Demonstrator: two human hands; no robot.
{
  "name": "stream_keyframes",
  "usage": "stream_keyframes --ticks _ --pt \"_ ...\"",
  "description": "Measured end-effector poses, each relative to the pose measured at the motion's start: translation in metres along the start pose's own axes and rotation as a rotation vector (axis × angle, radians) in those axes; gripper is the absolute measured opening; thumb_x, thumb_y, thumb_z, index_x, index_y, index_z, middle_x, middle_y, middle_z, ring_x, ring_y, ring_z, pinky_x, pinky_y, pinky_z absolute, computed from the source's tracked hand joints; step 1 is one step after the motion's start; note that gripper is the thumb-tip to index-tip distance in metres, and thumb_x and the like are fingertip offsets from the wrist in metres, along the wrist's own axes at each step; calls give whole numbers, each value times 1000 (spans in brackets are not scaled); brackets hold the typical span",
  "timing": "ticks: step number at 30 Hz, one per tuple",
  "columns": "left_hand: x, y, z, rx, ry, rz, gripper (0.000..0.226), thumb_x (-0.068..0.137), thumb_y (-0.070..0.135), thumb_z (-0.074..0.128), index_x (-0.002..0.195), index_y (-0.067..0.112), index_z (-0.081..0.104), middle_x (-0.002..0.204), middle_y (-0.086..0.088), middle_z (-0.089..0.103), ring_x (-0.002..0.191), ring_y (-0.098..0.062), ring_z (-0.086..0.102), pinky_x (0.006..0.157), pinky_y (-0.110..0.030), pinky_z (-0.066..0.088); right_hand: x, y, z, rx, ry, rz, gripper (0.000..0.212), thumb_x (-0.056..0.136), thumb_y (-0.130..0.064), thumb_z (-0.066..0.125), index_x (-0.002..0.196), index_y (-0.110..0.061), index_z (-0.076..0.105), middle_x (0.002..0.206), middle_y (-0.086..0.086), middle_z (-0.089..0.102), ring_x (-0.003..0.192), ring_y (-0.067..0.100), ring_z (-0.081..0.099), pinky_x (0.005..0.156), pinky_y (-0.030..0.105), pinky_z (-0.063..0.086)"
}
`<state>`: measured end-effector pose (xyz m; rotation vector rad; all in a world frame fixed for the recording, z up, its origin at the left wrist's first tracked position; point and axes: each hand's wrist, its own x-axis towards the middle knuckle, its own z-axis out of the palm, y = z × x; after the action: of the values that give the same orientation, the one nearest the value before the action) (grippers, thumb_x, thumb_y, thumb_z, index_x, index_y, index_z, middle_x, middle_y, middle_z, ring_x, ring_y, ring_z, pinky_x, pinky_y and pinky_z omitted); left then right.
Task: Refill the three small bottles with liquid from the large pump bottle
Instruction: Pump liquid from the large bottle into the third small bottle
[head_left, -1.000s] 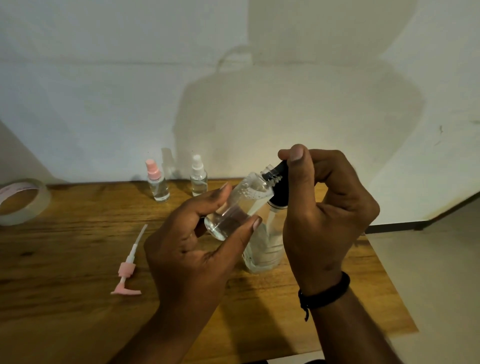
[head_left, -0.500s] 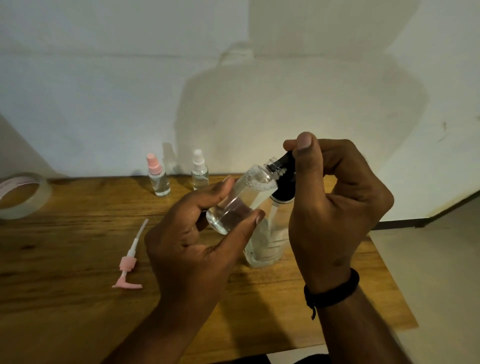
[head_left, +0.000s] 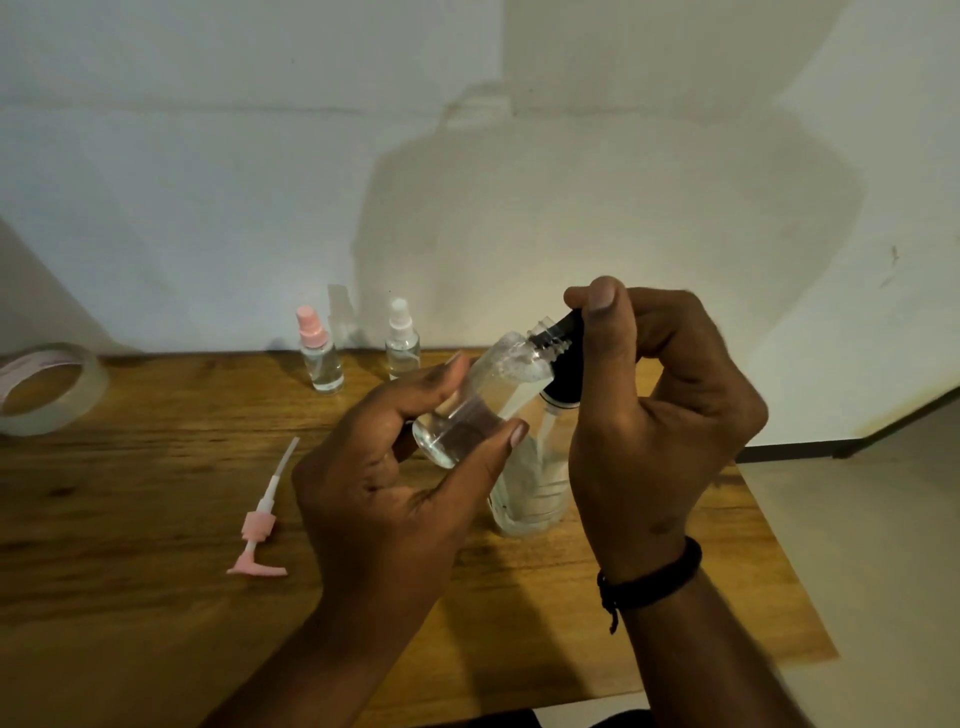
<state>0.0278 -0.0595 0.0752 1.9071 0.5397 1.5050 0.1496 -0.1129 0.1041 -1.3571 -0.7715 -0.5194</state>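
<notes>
The left hand (head_left: 395, 483) is wrapped around a small clear bottle (head_left: 478, 400), thumb on the near side and fingers on the far side, holding it tilted in the air so its neck points up and to the right. There's a bit of clear liquid pooled at the low end, and the upper part has foam or droplets on the inside. The right hand (head_left: 660, 415) has thumb and fingers pinched on a black cap (head_left: 569, 332) sitting at the bottle's threaded neck. I can't tell if the cap is partly screwed on or only touching the threads, since the thumb covers most of it.

Right behind the held bottle, the large bottle (head_left: 535, 483) stands upright on the tabletop (head_left: 130, 509), with no pump in it and clear liquid low down. Its pink pump (head_left: 260, 525) lies flat on the wood to the left, well apart from it, tube pointing away.

At the back edge near the wall there are two more small bottles standing upright side by side: a pink-capped bottle (head_left: 318, 353) and a white-capped bottle (head_left: 401, 340), both showing some clear liquid.

A roll of clear tape (head_left: 52, 387) sits at the far left. The tabletop is brown wood with visible grain, pushed against a plain pale wall (head_left: 208, 182) that carries the person's shadow. The right wrist has a black wristband (head_left: 649, 582).
</notes>
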Motion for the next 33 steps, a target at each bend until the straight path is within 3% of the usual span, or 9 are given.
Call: stream_keyframes --ticks 5,33 --pt "-4 0 1 -11 -2 -22 50 78 13 91 119 3 65 116 -5 73 106 -14 75 85 -23 62 2 1 -2 -3 -4 2 29 100 -11 64 74 0 69 72 8 70 65 32 66 62 51 48" --pt "1 1 0 -24 -5 -23 47 82 18 89 120 9 63 116 -1 73 106 -12 75 85 -22 61 0 1 0 -12 5 -4 29 100 -10 64 75 3 69 71 10 69 66 33 65 63 49 48"
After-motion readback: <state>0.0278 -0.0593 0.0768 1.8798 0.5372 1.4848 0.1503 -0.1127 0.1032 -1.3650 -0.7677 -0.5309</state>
